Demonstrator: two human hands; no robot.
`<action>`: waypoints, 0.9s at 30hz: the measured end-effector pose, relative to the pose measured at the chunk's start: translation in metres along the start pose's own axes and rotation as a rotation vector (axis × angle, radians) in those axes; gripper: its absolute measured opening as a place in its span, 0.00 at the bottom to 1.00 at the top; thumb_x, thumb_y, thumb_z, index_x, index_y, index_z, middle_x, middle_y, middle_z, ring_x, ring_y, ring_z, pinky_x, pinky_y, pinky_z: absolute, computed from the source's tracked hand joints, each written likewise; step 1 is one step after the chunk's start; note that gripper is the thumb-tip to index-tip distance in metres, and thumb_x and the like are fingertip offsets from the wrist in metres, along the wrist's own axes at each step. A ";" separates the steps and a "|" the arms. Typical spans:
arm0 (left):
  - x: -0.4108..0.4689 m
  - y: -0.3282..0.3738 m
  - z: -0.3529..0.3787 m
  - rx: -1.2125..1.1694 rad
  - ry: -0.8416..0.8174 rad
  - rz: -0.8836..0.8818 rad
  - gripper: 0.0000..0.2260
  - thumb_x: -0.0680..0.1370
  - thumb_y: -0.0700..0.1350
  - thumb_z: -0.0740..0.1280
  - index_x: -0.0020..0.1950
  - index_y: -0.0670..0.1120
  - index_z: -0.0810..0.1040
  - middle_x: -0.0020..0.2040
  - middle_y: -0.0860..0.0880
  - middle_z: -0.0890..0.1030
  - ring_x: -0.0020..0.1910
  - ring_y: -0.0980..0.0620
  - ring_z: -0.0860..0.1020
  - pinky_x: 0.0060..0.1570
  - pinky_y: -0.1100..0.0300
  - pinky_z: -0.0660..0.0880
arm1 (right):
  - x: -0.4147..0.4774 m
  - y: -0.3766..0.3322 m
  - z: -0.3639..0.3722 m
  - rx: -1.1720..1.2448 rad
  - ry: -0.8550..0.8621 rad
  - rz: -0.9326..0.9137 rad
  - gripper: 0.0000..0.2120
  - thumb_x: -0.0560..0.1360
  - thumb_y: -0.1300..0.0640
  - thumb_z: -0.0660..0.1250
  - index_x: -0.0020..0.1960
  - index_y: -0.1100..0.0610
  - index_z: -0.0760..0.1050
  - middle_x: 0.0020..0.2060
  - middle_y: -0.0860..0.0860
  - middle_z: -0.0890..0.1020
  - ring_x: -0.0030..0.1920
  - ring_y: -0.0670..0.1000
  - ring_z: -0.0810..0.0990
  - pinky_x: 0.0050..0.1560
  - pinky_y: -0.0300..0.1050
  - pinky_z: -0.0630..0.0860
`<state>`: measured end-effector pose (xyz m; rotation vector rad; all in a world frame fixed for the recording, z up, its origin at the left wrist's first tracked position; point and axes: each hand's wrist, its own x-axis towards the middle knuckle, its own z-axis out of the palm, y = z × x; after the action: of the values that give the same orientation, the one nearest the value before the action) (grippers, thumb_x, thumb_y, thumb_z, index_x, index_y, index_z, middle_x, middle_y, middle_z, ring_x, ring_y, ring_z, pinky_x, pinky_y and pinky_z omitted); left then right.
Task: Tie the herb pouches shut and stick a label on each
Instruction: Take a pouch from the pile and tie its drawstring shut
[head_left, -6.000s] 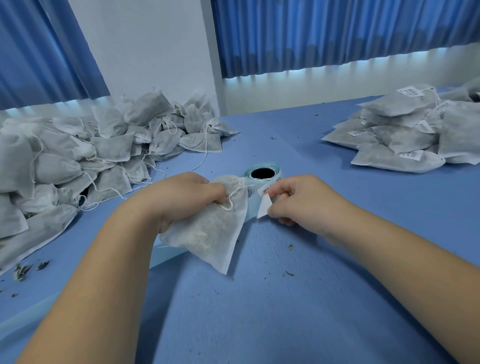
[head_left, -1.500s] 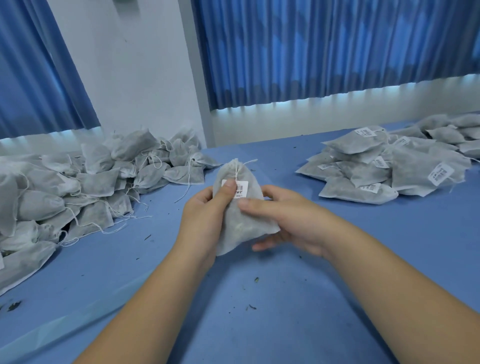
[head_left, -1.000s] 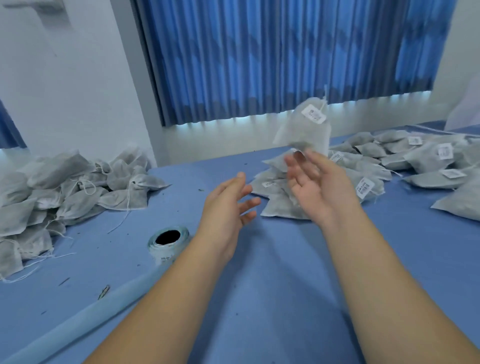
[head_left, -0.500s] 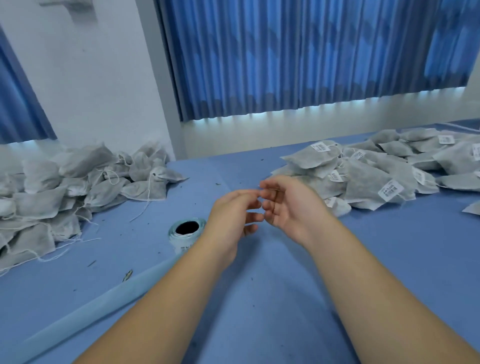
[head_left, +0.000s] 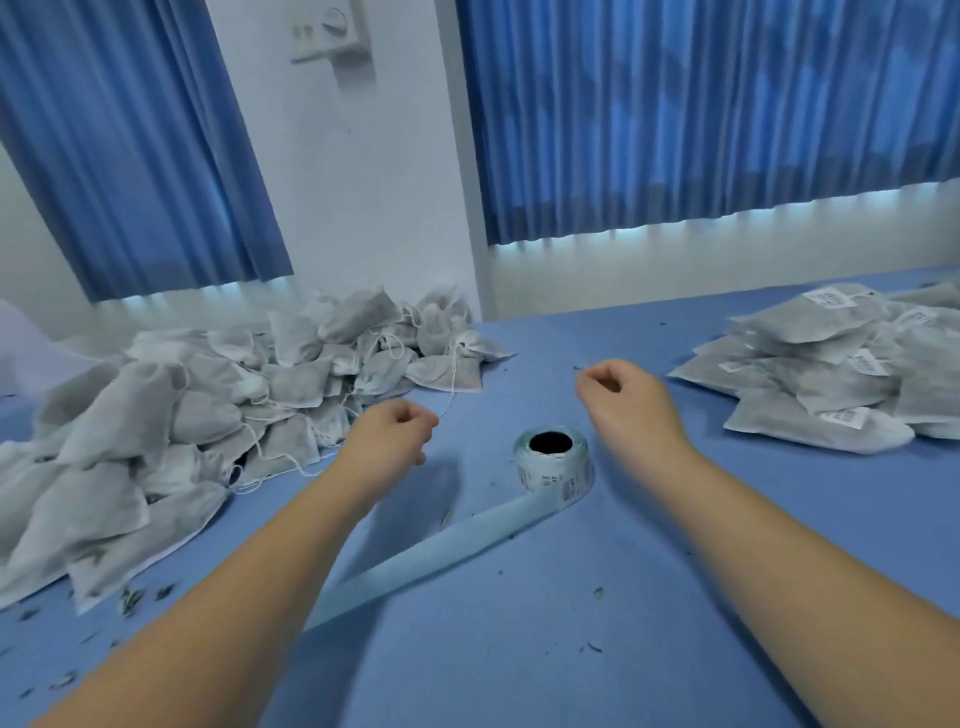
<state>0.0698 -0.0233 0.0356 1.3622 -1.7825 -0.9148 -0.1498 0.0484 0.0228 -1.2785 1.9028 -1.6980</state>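
My left hand hovers over the blue table with its fingers curled in and nothing visible in them. It is just right of a big heap of unlabelled white herb pouches with loose drawstrings. One thin string hangs down close to its knuckles. My right hand is also loosely closed and empty, between the label roll and the pile of labelled pouches at the right. The roll stands on end between my two hands.
The roll's pale blue backing strip trails toward me across the blue table. Herb crumbs lie scattered near the left heap. Blue curtains and a white wall close off the back.
The labelled pouch left my right hand and went onto the right pile. My hands met briefly, then moved apart and forward. My view swung left, back toward the unlabelled heap.
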 end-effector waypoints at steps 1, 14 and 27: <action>0.006 -0.011 -0.005 0.095 -0.007 -0.013 0.06 0.79 0.41 0.63 0.48 0.43 0.79 0.42 0.48 0.79 0.38 0.49 0.78 0.41 0.56 0.73 | 0.001 0.005 0.004 0.028 0.018 0.005 0.08 0.76 0.53 0.65 0.38 0.49 0.75 0.35 0.41 0.78 0.36 0.39 0.74 0.35 0.34 0.66; 0.136 -0.016 0.022 0.784 -0.077 0.182 0.17 0.79 0.45 0.62 0.68 0.47 0.72 0.70 0.45 0.67 0.60 0.45 0.74 0.52 0.57 0.67 | 0.015 0.053 0.034 0.174 0.046 0.170 0.24 0.78 0.40 0.59 0.47 0.62 0.76 0.46 0.58 0.81 0.48 0.58 0.80 0.52 0.56 0.76; 0.230 0.016 0.095 0.936 -0.007 0.132 0.25 0.79 0.45 0.61 0.76 0.54 0.60 0.74 0.42 0.64 0.69 0.37 0.66 0.55 0.46 0.67 | 0.016 0.062 0.038 0.268 0.088 0.203 0.20 0.76 0.36 0.54 0.41 0.46 0.78 0.39 0.40 0.81 0.45 0.43 0.80 0.55 0.52 0.76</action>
<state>-0.0644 -0.2328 0.0275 1.7247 -2.3922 0.0489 -0.1580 0.0061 -0.0382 -0.8942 1.7117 -1.8503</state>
